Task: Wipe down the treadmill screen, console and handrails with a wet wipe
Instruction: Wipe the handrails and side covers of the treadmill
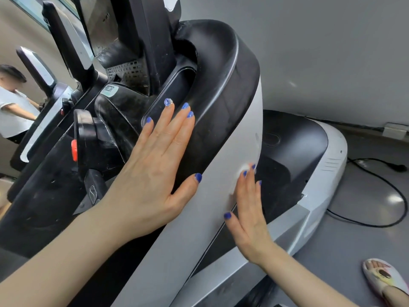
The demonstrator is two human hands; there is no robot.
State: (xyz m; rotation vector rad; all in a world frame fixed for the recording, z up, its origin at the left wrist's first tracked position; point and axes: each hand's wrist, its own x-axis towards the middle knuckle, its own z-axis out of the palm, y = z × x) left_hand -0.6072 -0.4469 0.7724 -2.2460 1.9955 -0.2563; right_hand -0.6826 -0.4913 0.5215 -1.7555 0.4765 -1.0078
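Left hand (pixel 155 160) lies flat, fingers straight, on the black treadmill console (pixel 212 107). Right hand (pixel 247 209), fingers straight too, presses what looks like the wet wipe (pixel 242 170) against the silver side panel (pixel 199 229).

Your right hand (pixel 247 209) covers most of the wipe (pixel 240 176); only a blurred white edge shows by your fingertips. The screen (pixel 104 23) is cut off at the top edge. Your slipper (pixel 384 281) runs off the bottom-right corner.
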